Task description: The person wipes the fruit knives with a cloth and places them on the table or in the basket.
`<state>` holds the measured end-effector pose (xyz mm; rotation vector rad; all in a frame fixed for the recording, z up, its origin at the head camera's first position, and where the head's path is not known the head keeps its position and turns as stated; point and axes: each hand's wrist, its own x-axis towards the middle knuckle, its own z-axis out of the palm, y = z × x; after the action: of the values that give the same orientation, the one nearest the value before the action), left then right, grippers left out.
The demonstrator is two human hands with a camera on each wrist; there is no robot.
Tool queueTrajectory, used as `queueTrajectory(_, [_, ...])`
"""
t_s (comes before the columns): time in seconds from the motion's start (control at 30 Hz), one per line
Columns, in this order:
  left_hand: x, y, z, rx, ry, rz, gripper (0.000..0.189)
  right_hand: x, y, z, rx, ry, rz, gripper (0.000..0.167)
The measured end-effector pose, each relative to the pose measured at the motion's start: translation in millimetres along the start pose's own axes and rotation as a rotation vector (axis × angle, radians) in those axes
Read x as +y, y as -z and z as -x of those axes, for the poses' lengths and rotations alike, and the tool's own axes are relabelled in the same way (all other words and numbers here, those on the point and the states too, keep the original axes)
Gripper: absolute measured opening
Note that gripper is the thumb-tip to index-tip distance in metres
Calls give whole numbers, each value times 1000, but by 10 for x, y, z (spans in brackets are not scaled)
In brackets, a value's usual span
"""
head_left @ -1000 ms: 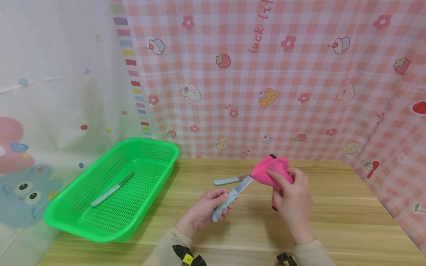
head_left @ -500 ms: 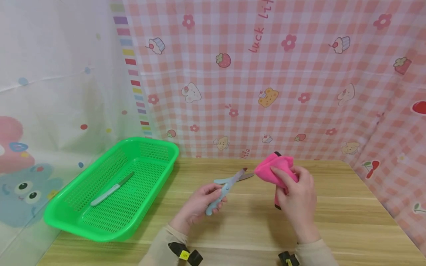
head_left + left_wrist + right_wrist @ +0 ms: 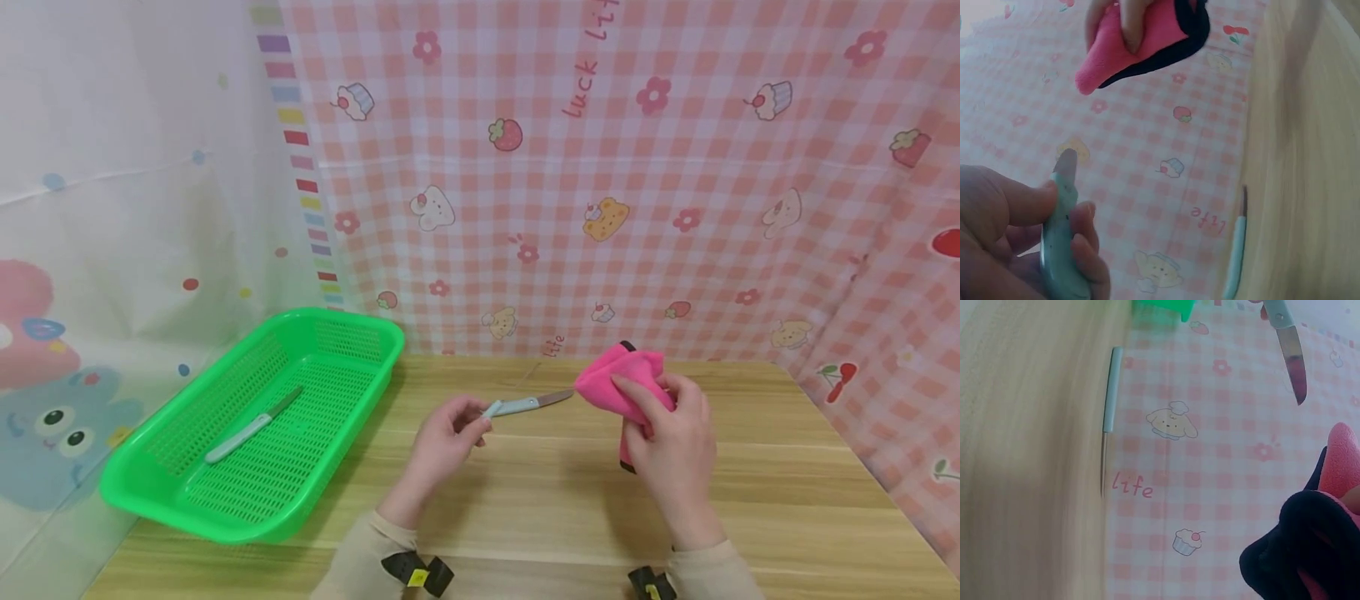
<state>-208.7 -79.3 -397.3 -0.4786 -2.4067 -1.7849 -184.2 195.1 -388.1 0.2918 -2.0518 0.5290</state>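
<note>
My left hand point(image 3: 450, 437) grips a small paring knife point(image 3: 1060, 244) by its pale blue handle, raised over the table. In the head view the blade is seen nearly edge-on; the right wrist view shows its flat side, reddish toward the tip. My right hand point(image 3: 671, 450) holds a folded pink cloth point(image 3: 618, 383) with black edging, pinched between thumb and fingers. A gap separates the cloth from the held blade. Behind my left hand, a second paring knife point(image 3: 517, 406) lies on the wooden table, its blade pointing right.
A green plastic basket point(image 3: 315, 467) with slotted sides stands on the left of the table. Inside it lies another pale-handled paring knife point(image 3: 240, 439). A pink checked curtain point(image 3: 540, 167) hangs along the table's back edge, with a white sheet point(image 3: 150, 233) at the left.
The held knife has come away from the cloth as my left hand moved left and turned it edge-on. My right hand has shifted slightly right, still holding the cloth.
</note>
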Motion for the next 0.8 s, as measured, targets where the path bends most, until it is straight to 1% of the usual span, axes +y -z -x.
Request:
queueTrajectory(0.13, [54, -26, 31, 95, -160, -166, 14, -17, 20, -8, 16, -2, -14, 47])
queueTrajectory(0.27, [77, -55, 55, 184, -320, -368, 17, -56, 51, -23, 30, -10, -34, 46])
queueTrajectory(0.33, [82, -69, 64, 217, -394, -456, 20, -83, 71, -32, 33, -13, -44, 44])
queueTrajectory(0.43, [82, -87, 72, 259, -485, -575, 22, -132, 103, -49, 33, -7, -68, 42])
queueTrajectory(0.57, [73, -118, 72, 320, -614, -690, 24, -202, 114, -65, 56, 54, -103, 40])
queueTrajectory(0.67, [71, -148, 76, 358, -709, -743, 23, -250, 88, -56, 69, 109, -123, 41])
queueTrajectory(0.73, [81, -171, 86, 364, -751, -775, 20, -282, 65, -36, 50, 128, -125, 42])
queueTrajectory(0.8, [99, -196, 103, 367, -781, -811, 17, -311, 45, -8, 12, 130, -119, 44])
